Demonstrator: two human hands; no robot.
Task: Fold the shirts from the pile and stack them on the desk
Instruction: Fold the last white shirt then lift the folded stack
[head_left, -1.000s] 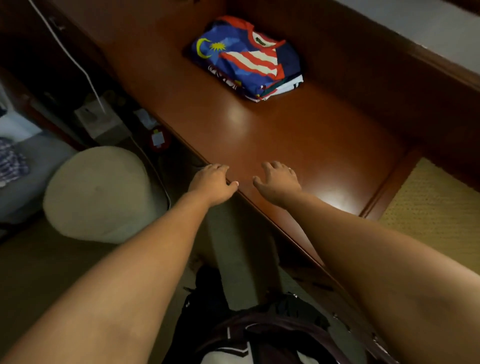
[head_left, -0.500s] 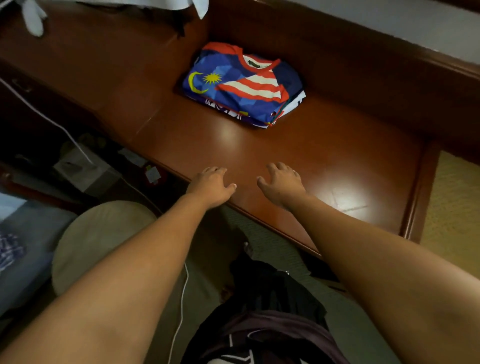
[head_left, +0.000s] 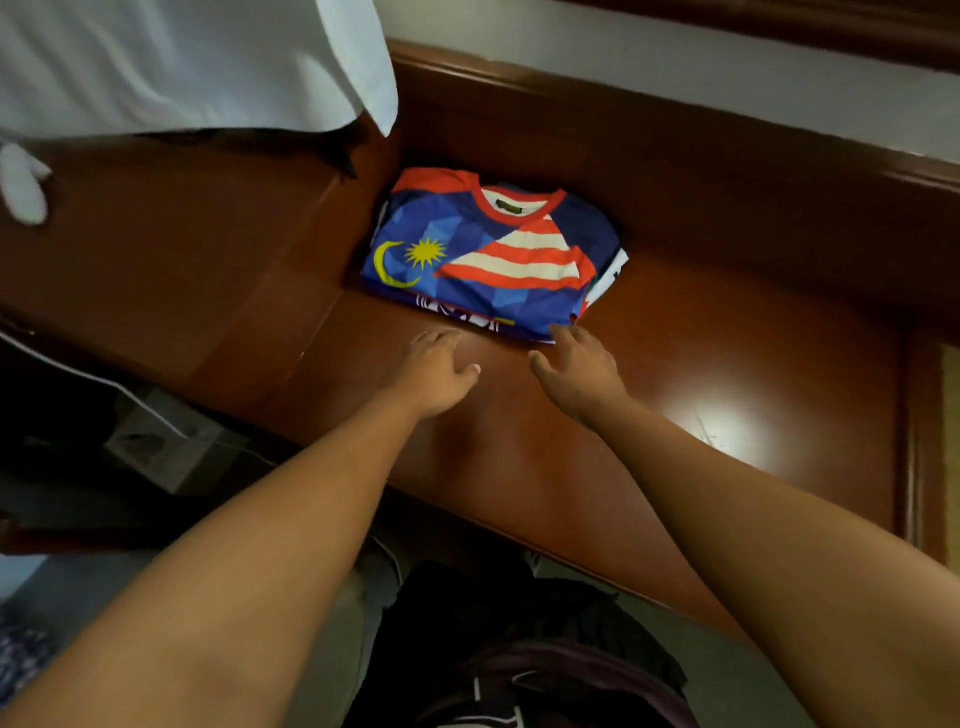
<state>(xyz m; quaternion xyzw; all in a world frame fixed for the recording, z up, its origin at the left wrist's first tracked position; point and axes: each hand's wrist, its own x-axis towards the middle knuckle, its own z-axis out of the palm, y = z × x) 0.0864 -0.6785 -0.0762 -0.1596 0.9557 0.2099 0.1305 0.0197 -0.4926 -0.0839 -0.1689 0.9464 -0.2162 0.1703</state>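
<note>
One folded shirt (head_left: 493, 254), blue with red and white stripes, a yellow crescent and star, tops a small stack against the worktop's (head_left: 727, 374) back edge. Both hands lie just before its near side, fingers relaxed and holding nothing: left hand (head_left: 434, 371) apart from it, right hand (head_left: 579, 371) with fingertips at the near right corner. White cloth (head_left: 182, 62) hangs over the far left corner

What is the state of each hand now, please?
Left hand: open, holds nothing, above the desk.
Right hand: open, holds nothing, fingertips at the near edge of the folded shirt.
</note>
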